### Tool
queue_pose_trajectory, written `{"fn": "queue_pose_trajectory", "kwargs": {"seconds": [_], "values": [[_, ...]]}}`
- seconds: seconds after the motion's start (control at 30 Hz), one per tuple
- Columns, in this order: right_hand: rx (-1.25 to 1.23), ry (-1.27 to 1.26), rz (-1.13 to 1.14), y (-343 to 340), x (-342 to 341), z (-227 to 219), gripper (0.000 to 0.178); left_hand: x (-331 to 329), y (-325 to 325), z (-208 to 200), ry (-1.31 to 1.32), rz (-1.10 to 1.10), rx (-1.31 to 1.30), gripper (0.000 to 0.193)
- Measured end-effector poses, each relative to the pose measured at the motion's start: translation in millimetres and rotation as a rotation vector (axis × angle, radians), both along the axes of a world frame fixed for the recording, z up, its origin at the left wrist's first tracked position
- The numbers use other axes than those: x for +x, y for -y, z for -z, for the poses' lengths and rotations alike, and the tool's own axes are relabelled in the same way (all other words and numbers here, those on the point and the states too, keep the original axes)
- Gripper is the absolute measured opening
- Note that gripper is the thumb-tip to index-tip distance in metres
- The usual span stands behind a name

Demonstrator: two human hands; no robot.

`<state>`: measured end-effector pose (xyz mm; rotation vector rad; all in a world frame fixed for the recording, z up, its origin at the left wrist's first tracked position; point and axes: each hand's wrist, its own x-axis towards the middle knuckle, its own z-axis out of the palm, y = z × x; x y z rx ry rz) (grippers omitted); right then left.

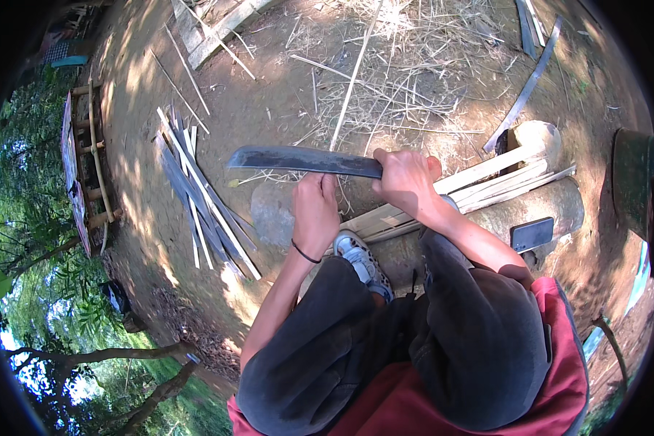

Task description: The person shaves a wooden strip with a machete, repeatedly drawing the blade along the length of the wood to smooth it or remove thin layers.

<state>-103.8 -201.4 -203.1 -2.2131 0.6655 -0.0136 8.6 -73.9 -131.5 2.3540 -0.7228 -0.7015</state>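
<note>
My right hand (405,176) is closed round the handle end of a machete, whose dark, broad blade (298,158) points left, roughly level, in front of me. Just under the blade, my left hand (315,209) is closed, thumb and fingers pinched at the lower end of a long thin bamboo strip (356,76). From there the strip runs away from me, crossing the blade's line. The fingers hide its end. Several pale split bamboo pieces (479,185) lie along a log beside my right forearm.
A phone (532,235) rests on the log (563,206) at right. Dark and pale bamboo strips (203,192) are piled on the ground at left. Shavings (414,80) litter the dirt ahead. My shoe (363,263) is between my knees, near a rounded stone-like block (270,212).
</note>
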Motion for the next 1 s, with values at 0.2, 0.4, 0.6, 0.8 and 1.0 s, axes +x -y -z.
{"fn": "queue_pose_trajectory", "kwargs": {"seconds": [0.2,0.4,0.6,0.8,1.0], "values": [[1.297,-0.153,0.111,15,-12,-21,0.013,4,-9,20,-0.532,-0.167,-0.225,0.034],[0.410,0.011,0.099,17,1,-22,0.022,9,-19,23,-0.307,-0.168,-0.236,0.034],[0.103,-0.062,-0.043,2,7,-42,0.014,2,-8,16,-0.059,-0.170,-0.246,0.035],[0.072,-0.078,0.128,59,23,27,0.018,-11,-13,1,0.031,-0.025,0.042,0.030],[0.213,-0.085,0.203,73,9,13,0.021,-12,-25,13,-0.021,-0.016,0.032,0.031]]}}
